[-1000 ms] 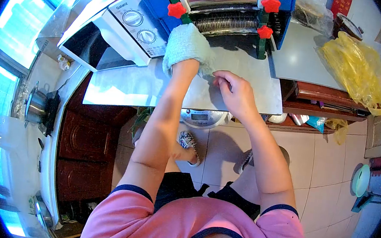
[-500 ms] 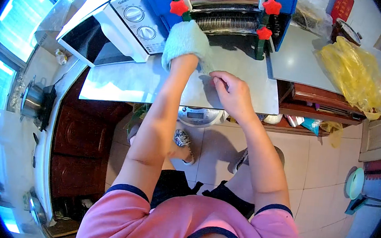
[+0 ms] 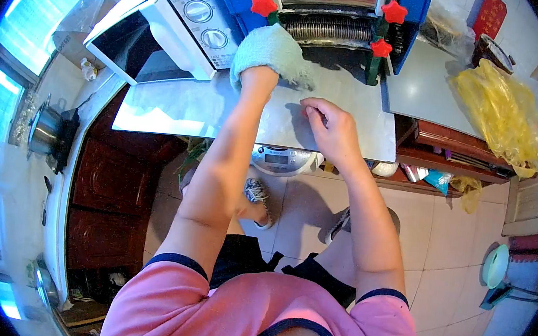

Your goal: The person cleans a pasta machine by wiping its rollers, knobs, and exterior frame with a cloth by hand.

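Observation:
A pale green cloth [image 3: 270, 50] covers my left hand [image 3: 259, 79] and hides its fingers; only the wrist shows below it. The cloth is bunched around the hand, with a loose end hanging to the right. It is just in front of a roller machine [image 3: 328, 28] with ridged metal rollers, green posts, blue sides and red star-shaped knobs. My right hand [image 3: 334, 130] hovers over the white tabletop [image 3: 191, 105], fingers curled in and thumb against them. Something small and reddish shows at its fingertips, too small to make out.
A white microwave [image 3: 198, 31] stands to the left, its dark door swung out. A yellow plastic bag [image 3: 497, 115] lies on the grey surface at right. Below the tabletop edge are a rice cooker [image 3: 276, 159] and a shelf of packets. A steel pot [image 3: 44, 130] stands at far left.
The cloth has shifted on my left hand, and its loose end now reaches further right. My right hand keeps its curled pose. The whole view has shifted slightly.

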Demonstrator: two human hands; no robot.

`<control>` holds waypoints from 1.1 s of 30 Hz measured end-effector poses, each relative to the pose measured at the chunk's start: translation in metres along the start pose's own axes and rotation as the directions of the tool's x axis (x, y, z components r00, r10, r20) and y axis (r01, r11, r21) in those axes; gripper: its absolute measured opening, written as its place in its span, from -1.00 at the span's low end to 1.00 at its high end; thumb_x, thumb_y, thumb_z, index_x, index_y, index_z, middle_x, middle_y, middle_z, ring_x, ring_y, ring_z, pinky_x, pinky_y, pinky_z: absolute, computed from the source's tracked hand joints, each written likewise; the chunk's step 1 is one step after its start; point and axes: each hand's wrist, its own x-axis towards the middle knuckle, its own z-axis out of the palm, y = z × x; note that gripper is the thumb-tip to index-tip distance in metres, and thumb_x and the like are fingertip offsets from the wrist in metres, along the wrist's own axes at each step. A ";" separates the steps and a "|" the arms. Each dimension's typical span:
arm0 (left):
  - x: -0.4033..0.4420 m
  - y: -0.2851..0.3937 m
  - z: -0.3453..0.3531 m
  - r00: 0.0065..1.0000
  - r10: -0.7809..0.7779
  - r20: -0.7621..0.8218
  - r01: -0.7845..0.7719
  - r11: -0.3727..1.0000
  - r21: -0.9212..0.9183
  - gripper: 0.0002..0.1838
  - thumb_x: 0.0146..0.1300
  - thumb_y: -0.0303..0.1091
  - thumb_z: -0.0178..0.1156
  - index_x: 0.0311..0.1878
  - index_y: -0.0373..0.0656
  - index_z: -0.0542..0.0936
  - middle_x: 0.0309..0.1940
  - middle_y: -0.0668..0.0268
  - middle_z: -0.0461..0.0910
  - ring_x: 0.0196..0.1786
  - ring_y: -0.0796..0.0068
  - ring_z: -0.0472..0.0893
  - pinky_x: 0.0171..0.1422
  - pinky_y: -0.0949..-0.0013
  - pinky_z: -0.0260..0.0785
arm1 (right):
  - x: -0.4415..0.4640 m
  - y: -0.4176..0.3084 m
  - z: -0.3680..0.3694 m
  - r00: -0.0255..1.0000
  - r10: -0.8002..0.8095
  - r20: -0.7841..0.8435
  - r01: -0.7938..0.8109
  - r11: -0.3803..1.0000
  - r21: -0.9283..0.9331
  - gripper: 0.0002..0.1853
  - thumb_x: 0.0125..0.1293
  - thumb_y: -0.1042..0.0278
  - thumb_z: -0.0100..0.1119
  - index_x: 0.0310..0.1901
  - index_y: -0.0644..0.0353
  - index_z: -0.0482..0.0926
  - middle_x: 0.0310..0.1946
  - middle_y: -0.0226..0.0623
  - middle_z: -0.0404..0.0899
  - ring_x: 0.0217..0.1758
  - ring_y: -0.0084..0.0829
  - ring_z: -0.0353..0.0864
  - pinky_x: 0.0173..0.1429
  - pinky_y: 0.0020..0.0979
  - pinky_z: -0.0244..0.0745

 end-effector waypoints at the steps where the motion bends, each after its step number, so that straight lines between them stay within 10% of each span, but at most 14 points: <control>1: 0.003 -0.001 0.010 0.996 -0.078 -0.036 0.077 0.996 -0.039 -0.70 0.00 -0.18 0.18 -0.32 -0.20 0.68 -0.29 -0.01 0.63 -0.21 0.05 0.65 -0.09 0.12 0.50 | -0.001 0.001 0.001 1.000 -0.008 -0.008 0.008 1.000 0.008 -0.81 0.27 0.43 0.03 -0.15 0.26 0.59 -0.33 -0.13 0.65 -0.25 -0.35 0.67 -0.14 -0.43 0.51; 3: 0.009 0.002 0.015 0.967 -0.233 -0.107 0.219 0.967 -0.126 -0.74 0.02 -0.26 0.14 -0.31 -0.22 0.67 -0.33 -0.05 0.63 -0.23 0.03 0.65 -0.12 0.09 0.50 | 0.001 0.000 0.000 1.000 -0.015 0.001 0.015 1.000 -0.010 -0.81 0.27 0.43 0.03 -0.15 0.26 0.59 -0.33 -0.13 0.65 -0.24 -0.36 0.67 -0.14 -0.44 0.51; 9: 0.037 -0.024 0.037 0.917 0.212 -0.338 -0.151 0.968 0.200 -0.68 0.00 -0.14 0.21 -0.29 -0.19 0.68 -0.21 0.00 0.62 -0.15 0.07 0.64 -0.02 0.14 0.48 | 0.000 0.002 0.002 0.999 -0.039 -0.007 0.039 0.999 0.003 -0.82 0.27 0.44 0.05 -0.15 0.24 0.59 -0.35 -0.16 0.65 -0.26 -0.36 0.67 -0.17 -0.44 0.52; 12: 0.033 -0.006 0.014 0.997 0.074 0.015 -0.076 0.985 0.154 -0.70 0.01 -0.13 0.18 -0.35 -0.16 0.68 -0.29 0.02 0.64 -0.20 0.06 0.64 -0.10 0.12 0.48 | 0.001 0.001 0.003 0.998 -0.050 -0.023 0.050 0.999 0.001 -0.82 0.26 0.44 0.05 -0.15 0.23 0.59 -0.36 -0.17 0.65 -0.27 -0.35 0.67 -0.18 -0.43 0.52; 17: 0.005 -0.023 0.046 0.981 0.062 -0.185 -0.059 0.998 0.024 -0.75 0.03 -0.16 0.20 -0.34 -0.14 0.64 -0.31 0.10 0.65 -0.25 0.15 0.64 -0.18 0.16 0.46 | -0.002 0.002 0.002 0.998 -0.044 -0.053 0.045 0.999 0.026 -0.83 0.21 0.37 0.06 -0.21 0.13 0.61 -0.29 -0.15 0.63 -0.24 -0.12 0.62 -0.14 -0.23 0.51; 18: 0.006 -0.030 0.066 0.986 -0.093 -0.138 0.039 0.934 -0.355 -0.78 0.06 -0.19 0.19 -0.29 -0.10 0.60 -0.31 0.19 0.63 -0.25 0.24 0.63 -0.23 0.22 0.45 | -0.003 0.001 0.002 0.998 -0.048 -0.034 0.048 0.999 0.003 -0.83 0.24 0.40 0.05 -0.18 0.17 0.60 -0.32 -0.16 0.64 -0.26 -0.20 0.64 -0.16 -0.32 0.51; 19: 0.000 -0.028 0.069 0.980 -0.197 0.026 0.123 0.500 -0.857 -0.80 0.08 -0.22 0.19 -0.24 -0.05 0.55 -0.30 0.30 0.59 -0.25 0.36 0.59 -0.26 0.32 0.41 | -0.002 0.001 0.000 0.998 -0.055 -0.015 0.054 0.998 -0.022 -0.82 0.26 0.42 0.05 -0.15 0.20 0.60 -0.36 -0.16 0.65 -0.27 -0.29 0.66 -0.18 -0.40 0.51; 20: -0.006 -0.025 0.071 0.937 -0.293 0.189 0.148 -0.157 -0.977 -0.80 0.10 -0.25 0.20 -0.19 0.01 0.51 -0.29 0.42 0.56 -0.25 0.48 0.56 -0.29 0.41 0.37 | -0.002 0.000 -0.001 0.998 -0.061 -0.019 0.060 0.998 -0.025 -0.82 0.26 0.42 0.05 -0.15 0.20 0.60 -0.36 -0.16 0.65 -0.27 -0.29 0.66 -0.18 -0.40 0.51; 23: -0.008 -0.032 0.069 0.943 -0.251 0.220 0.084 -0.461 -0.883 -0.82 0.08 -0.27 0.21 -0.21 0.05 0.52 -0.30 0.41 0.57 -0.26 0.46 0.55 -0.28 0.36 0.37 | -0.001 -0.001 0.001 0.999 -0.051 -0.005 0.051 0.999 -0.016 -0.82 0.26 0.44 0.05 -0.15 0.20 0.59 -0.37 -0.15 0.64 -0.27 -0.28 0.67 -0.17 -0.40 0.52; 33: 0.008 -0.026 0.087 0.913 -0.338 0.227 0.020 -0.519 -0.855 -0.78 0.20 -0.23 0.14 -0.08 0.04 0.49 -0.20 0.32 0.56 -0.14 0.37 0.56 -0.14 0.13 0.43 | -0.002 -0.001 0.002 0.999 -0.033 -0.009 0.033 0.999 0.001 -0.82 0.24 0.44 0.04 -0.17 0.19 0.60 -0.32 -0.15 0.64 -0.24 -0.22 0.65 -0.13 -0.33 0.52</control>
